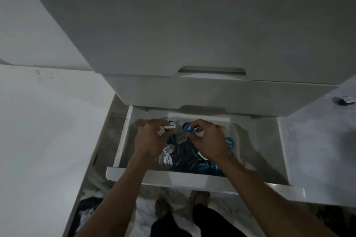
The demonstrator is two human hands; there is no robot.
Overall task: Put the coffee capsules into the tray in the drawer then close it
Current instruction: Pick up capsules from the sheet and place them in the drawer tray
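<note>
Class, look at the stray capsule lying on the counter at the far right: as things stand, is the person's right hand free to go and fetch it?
Probably not yet. The right hand already grips a blue capsule over the open drawer. The stray capsule lies unobstructed, but well off to the right.

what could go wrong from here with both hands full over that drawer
1. The left hand and right hand each hold a capsule above the clear tray; released off target, one might land in the drawer outside the tray.
2. The capsule pile already looks heaped, so new ones may roll off.
3. One capsule lies apart on the surface at the right and could be forgotten before closing.
</note>
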